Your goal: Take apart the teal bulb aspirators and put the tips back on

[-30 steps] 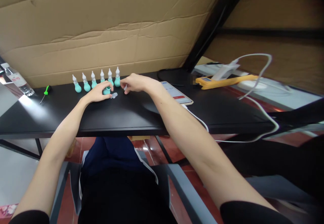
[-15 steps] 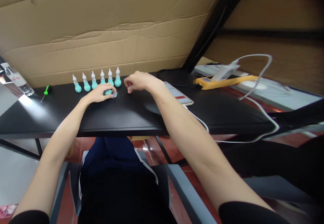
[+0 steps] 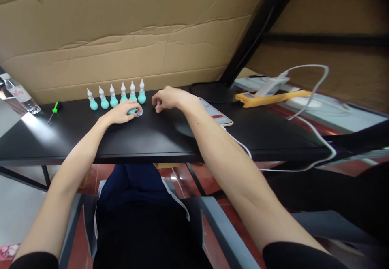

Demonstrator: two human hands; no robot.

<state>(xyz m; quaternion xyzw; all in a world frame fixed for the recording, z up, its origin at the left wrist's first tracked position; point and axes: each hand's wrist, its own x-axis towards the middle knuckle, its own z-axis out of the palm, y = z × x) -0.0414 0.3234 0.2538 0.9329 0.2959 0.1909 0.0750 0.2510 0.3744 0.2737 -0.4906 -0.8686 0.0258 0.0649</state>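
Observation:
My left hand (image 3: 121, 113) is closed round a teal bulb nasal aspirator (image 3: 132, 111) lying on its side. Its clear collar (image 3: 139, 113) points right, past my fingertips. A short way to the right, my right hand (image 3: 170, 97) pinches a small translucent tip (image 3: 157, 106), partly covered by the fingers. The tip and the collar are apart. Behind my left hand several like aspirators stand upright in a row, each with a clear pointed nozzle; the rightmost aspirator (image 3: 142, 95) is between my hands and farther back.
On the black table (image 3: 152, 139) lie a green-handled screwdriver (image 3: 55, 109) and a water bottle (image 3: 22, 95) at left. A phone (image 3: 217, 113) with a white cable (image 3: 243, 145) is by my right forearm. Farther right is a yellow device (image 3: 264, 99). Cardboard (image 3: 136, 38) stands behind.
My right hand has shifted slightly to the right, and more of the translucent tip shows between its fingers. My left hand keeps its hold on the aspirator, nearly still.

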